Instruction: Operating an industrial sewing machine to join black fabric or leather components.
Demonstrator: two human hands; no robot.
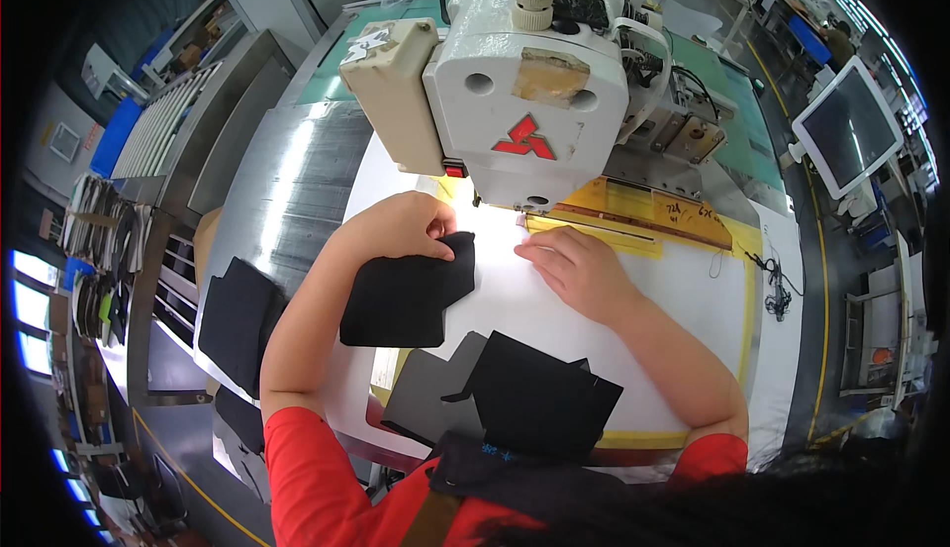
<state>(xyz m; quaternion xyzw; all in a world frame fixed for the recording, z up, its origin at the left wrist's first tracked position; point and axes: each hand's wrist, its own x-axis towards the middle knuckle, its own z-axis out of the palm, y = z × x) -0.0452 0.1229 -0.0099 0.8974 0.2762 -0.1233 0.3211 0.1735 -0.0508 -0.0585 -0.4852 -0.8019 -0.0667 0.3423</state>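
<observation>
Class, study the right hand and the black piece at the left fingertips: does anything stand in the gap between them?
Nothing visible does: only the white surface shows between the right hand and the black piece, which the left hand touches.

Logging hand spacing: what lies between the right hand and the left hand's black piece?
The head view shows only bright white surface between the right hand and that black piece.

Workshop with industrial sewing machine (pixel 529 77)
</observation>
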